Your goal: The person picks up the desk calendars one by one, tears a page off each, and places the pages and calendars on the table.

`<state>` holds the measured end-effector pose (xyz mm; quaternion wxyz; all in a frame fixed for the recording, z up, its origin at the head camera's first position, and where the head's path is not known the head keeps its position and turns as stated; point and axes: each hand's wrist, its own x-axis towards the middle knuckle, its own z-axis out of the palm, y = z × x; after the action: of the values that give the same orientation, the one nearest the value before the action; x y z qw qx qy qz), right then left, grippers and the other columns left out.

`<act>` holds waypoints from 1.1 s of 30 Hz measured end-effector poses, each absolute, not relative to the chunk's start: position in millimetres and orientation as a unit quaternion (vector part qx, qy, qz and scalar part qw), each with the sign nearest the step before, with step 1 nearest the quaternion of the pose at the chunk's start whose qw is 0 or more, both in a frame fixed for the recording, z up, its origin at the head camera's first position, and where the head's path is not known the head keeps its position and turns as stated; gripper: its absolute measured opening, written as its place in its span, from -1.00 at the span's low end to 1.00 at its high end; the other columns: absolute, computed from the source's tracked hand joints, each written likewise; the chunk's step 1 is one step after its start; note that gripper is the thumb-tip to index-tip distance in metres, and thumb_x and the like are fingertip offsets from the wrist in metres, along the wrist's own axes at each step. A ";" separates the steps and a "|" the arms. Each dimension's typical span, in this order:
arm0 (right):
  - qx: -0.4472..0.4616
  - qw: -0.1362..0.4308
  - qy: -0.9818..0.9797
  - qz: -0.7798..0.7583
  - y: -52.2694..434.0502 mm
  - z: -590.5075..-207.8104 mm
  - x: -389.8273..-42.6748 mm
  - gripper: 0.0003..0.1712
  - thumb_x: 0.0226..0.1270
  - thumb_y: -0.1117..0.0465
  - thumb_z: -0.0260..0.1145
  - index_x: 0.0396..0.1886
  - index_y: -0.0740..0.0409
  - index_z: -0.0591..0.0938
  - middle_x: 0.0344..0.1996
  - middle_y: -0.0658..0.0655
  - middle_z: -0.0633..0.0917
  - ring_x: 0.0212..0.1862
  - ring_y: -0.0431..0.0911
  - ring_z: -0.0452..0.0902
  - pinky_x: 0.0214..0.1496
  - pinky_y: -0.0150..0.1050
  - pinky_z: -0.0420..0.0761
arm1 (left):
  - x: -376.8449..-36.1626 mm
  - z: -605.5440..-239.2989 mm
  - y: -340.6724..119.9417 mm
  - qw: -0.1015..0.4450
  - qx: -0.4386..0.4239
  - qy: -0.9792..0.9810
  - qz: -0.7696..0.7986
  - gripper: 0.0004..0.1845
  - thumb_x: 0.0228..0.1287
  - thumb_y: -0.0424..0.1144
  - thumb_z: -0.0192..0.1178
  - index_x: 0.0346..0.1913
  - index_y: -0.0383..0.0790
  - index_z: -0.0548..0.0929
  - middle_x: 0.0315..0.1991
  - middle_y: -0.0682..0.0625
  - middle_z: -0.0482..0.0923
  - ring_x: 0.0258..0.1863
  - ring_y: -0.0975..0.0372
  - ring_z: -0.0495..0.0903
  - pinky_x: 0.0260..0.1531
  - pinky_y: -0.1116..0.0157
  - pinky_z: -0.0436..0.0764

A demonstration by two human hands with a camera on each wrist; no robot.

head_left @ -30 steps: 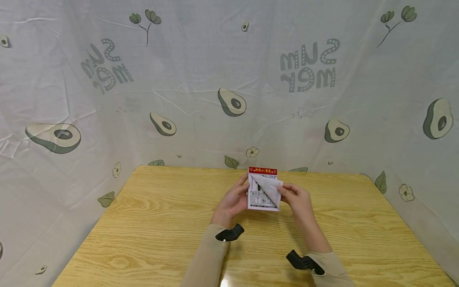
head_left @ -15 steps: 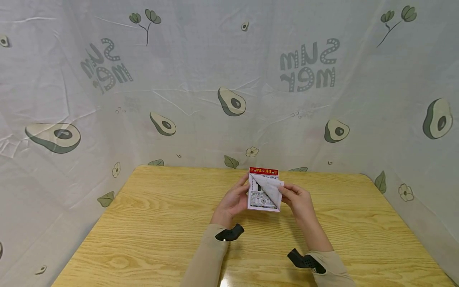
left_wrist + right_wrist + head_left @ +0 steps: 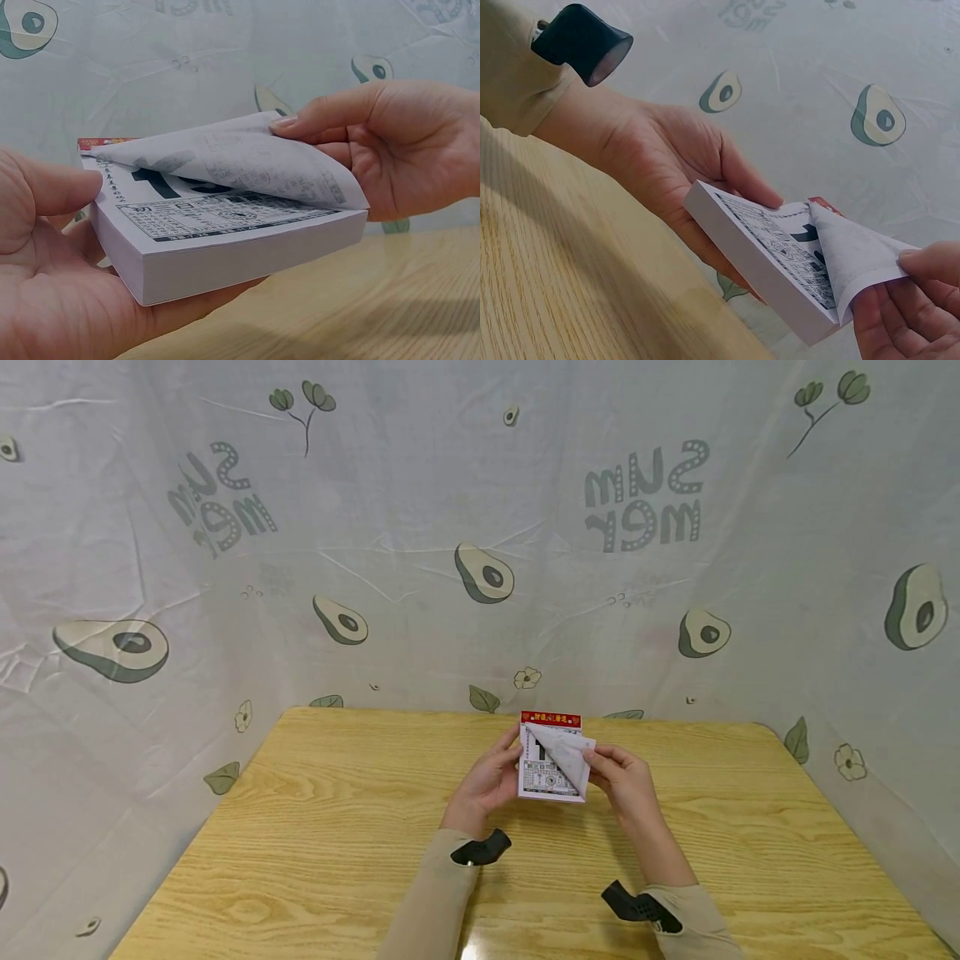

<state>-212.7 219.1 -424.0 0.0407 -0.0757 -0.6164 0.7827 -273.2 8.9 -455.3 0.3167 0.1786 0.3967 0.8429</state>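
A thick tear-off calendar point(image 3: 551, 781) with a red header strip is held above the table, its printed top page showing black characters and a large numeral. My left hand point(image 3: 52, 262) grips it from the left side, thumb on the top edge and fingers underneath. The right hand point(image 3: 621, 775) pinches the lifted corner of a thin sheet point(image 3: 247, 154), folded diagonally back over the pad with its pale reverse side showing. In the right wrist view the sheet point(image 3: 855, 255) curls up from the block, still joined near the red header. The left fingers under the pad are partly hidden.
A wood-grain table point(image 3: 322, 827) lies below both hands. Behind it hangs a pale curtain point(image 3: 420, 510) printed with avocados, flowers and leaves. Black wrist-camera mounts point(image 3: 482, 847) sit on both beige sleeves point(image 3: 431, 902).
Over the last second the calendar and right hand have shifted very slightly right. The sheet stays folded back, and the left hand keeps its hold.
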 end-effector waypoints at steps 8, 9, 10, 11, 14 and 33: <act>-0.076 0.045 -0.617 0.782 217.6 -424.9 -214.3 -0.85 0.35 0.31 0.28 -0.42 0.01 0.64 -0.42 -0.13 0.68 -0.37 -0.26 0.60 -0.21 -0.42 0.64 | -272.8 -454.3 9.1 0.314 0.177 0.391 0.847 -0.41 0.60 -0.30 -0.43 0.56 0.11 -0.22 0.57 -0.22 -0.14 0.49 -0.09 0.03 0.41 -0.18 0.03; -0.076 0.044 -0.620 0.780 217.8 -425.2 -214.3 -0.85 0.36 0.30 0.28 -0.42 0.00 0.65 -0.41 -0.13 0.68 -0.37 -0.27 0.60 -0.20 -0.42 0.64 | -272.8 -454.4 9.0 0.314 0.177 0.391 0.847 -0.41 0.60 -0.30 -0.43 0.56 0.12 -0.21 0.57 -0.22 -0.14 0.49 -0.09 0.04 0.41 -0.18 0.03; -0.076 0.044 -0.622 0.778 218.0 -425.8 -214.5 -0.86 0.36 0.29 0.28 -0.41 0.00 0.65 -0.41 -0.14 0.68 -0.36 -0.27 0.60 -0.20 -0.42 0.64 | -272.7 -454.6 9.1 0.314 0.175 0.391 0.847 -0.41 0.60 -0.30 -0.42 0.56 0.12 -0.20 0.57 -0.22 -0.13 0.49 -0.08 0.05 0.41 -0.18 0.04; -0.076 0.045 -0.624 0.777 218.2 -426.2 -214.6 -0.86 0.36 0.28 0.29 -0.41 0.00 0.65 -0.40 -0.14 0.68 -0.36 -0.27 0.60 -0.19 -0.42 0.64 | -272.6 -454.8 9.3 0.312 0.176 0.394 0.846 -0.42 0.60 -0.29 -0.42 0.56 0.11 -0.20 0.57 -0.22 -0.12 0.48 -0.08 0.07 0.40 -0.17 0.06; -0.077 0.049 -0.627 0.773 218.6 -427.4 -214.9 -0.86 0.36 0.28 0.28 -0.41 -0.01 0.65 -0.40 -0.14 0.67 -0.35 -0.26 0.60 -0.19 -0.42 0.64 | -272.4 -455.3 10.2 0.311 0.174 0.393 0.848 -0.42 0.60 -0.29 -0.41 0.57 0.11 -0.18 0.57 -0.21 -0.10 0.48 -0.08 0.08 0.41 -0.17 0.07; -0.080 0.056 -0.617 0.781 217.9 -429.9 -214.8 -0.83 0.37 0.28 0.27 -0.43 -0.03 0.66 -0.39 -0.13 0.67 -0.34 -0.26 0.61 -0.18 -0.42 0.64 | -271.9 -456.2 12.3 0.307 0.156 0.375 0.861 -0.42 0.59 -0.31 -0.39 0.56 0.10 -0.14 0.57 -0.19 -0.10 0.50 -0.09 0.02 0.43 -0.16 0.02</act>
<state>-214.8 217.9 -429.9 0.0558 -0.0796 -0.6173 0.7807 -271.9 12.3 -456.2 0.3070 0.1557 0.3748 0.8608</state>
